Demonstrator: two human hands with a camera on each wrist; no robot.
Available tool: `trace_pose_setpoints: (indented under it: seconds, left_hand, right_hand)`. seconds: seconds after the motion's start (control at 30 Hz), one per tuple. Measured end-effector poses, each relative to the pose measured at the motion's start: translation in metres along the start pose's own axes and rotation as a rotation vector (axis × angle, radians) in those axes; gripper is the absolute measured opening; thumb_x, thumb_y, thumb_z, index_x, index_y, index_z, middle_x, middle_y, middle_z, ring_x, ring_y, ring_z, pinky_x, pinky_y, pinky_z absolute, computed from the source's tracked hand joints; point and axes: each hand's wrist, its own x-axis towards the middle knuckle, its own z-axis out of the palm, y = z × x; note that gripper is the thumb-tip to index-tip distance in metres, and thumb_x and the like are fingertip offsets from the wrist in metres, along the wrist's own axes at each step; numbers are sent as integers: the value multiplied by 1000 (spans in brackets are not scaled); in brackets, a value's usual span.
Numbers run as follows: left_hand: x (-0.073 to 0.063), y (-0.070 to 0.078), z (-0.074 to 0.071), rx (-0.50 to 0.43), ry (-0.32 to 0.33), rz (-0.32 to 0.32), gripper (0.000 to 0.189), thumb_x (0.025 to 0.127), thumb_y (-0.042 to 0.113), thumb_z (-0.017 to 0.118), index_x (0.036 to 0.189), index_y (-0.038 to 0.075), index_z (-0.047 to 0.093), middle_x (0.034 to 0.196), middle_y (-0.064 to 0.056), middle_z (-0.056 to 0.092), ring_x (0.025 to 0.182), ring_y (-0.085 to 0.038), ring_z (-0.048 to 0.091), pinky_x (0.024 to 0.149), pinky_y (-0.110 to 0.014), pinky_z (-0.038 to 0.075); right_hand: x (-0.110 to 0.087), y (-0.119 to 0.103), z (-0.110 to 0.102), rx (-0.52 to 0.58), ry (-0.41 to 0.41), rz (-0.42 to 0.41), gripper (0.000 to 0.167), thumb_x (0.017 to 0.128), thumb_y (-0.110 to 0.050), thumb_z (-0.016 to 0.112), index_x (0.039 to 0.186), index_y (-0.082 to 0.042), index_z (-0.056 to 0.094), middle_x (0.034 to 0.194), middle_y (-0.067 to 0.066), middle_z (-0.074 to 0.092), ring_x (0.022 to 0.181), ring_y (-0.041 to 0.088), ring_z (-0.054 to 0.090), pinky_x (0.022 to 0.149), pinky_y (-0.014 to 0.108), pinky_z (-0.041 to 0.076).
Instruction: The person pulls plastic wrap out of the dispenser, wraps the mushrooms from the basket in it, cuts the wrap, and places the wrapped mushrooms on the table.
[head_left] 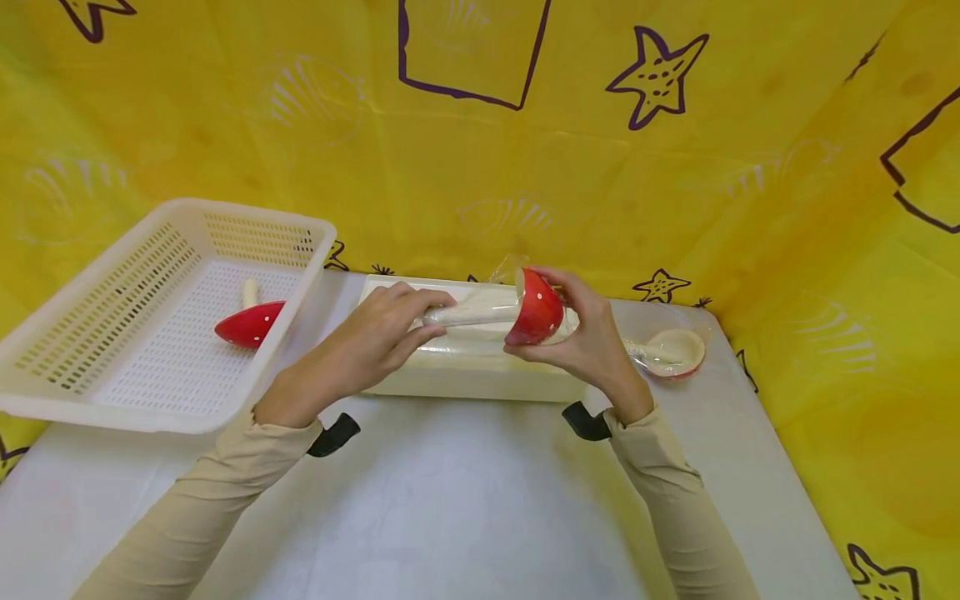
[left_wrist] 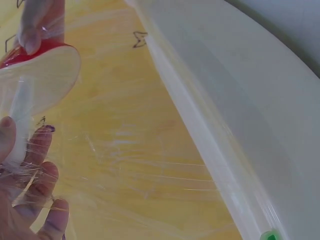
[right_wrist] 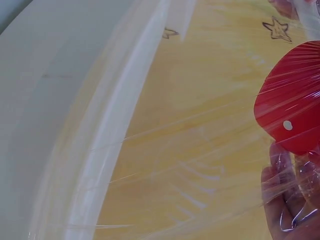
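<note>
Holding a red ladle (head_left: 538,307) with small white dots, almost level, in front of the upper part of a pale box (head_left: 472,379) as seen from the head. Pinching its pale handle (head_left: 487,312) near the end with the left hand (head_left: 378,332), with thumb and fingers clamped on it. Seeing in the left wrist view some fingertips (left_wrist: 57,215) of this hand apart from one another, behind clear film (left_wrist: 145,165). Gripping the round bowl from the other side with the right hand (head_left: 588,333), with thumb below and fingers above, clamped on the red outside. Turning the cream inside of the bowl to the left. Cannot tell whether touching the box with the ladle or not. Having at left a white basket (head_left: 187,312) with many holes, and inside it a second ladle (head_left: 247,327), also red. Having at right, on the white table (head_left: 457,508), near the box, a third ladle (head_left: 678,350) in clear wrap, with the cream inside up. Wearing beige sleeves (head_left: 202,483), with a black piece (head_left: 335,435) beside each wrist. Having behind a yellow cloth (head_left: 420,175) with starfish drawings.
</note>
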Motion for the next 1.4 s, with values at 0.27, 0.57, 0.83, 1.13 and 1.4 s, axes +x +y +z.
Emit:
trace_pose_setpoints:
  seconds: [0.27, 0.57, 0.83, 1.13, 1.4]
  left_hand:
    - [5, 1, -3, 3, 5, 6, 33, 93, 12, 68, 124, 3, 62, 117, -9, 70, 103, -30, 59, 91, -45, 46]
    - [8, 3, -6, 6, 35, 41, 35, 92, 13, 69, 125, 2, 62, 121, -11, 69, 104, -29, 59, 94, -44, 44]
    - [8, 4, -9, 15, 43, 55, 36, 92, 16, 70, 125, 2, 63, 118, -10, 70, 99, -28, 59, 90, -42, 45]
    - [8, 5, -9, 29, 72, 95, 36, 90, 13, 71, 123, 1, 63, 116, -10, 71, 97, -28, 59, 88, -42, 45]
    - [9, 5, -10, 45, 96, 104, 33, 91, 9, 70, 122, 2, 63, 111, -9, 72, 92, -28, 58, 80, -40, 45]
  right_hand:
    - [3, -3, -3, -14, 22, -19, 85, 58, -13, 97, 133, -6, 57, 125, 8, 66, 106, 18, 61, 90, 23, 53]
    - [8, -6, -7, -7, 53, -47, 86, 56, -12, 98, 132, -6, 58, 126, 8, 66, 104, 16, 61, 90, 16, 51]
    - [10, -8, -9, -9, 51, -65, 86, 55, -11, 98, 132, -7, 58, 126, 8, 66, 105, 18, 62, 90, 21, 53]
    - [9, -11, -12, -18, 51, -68, 86, 56, -13, 98, 132, -7, 58, 127, 8, 66, 108, 18, 62, 92, 23, 53]
    - [12, -13, -13, -34, 49, -81, 86, 56, -12, 97, 132, -7, 58, 127, 9, 66, 107, 20, 63, 90, 20, 53]
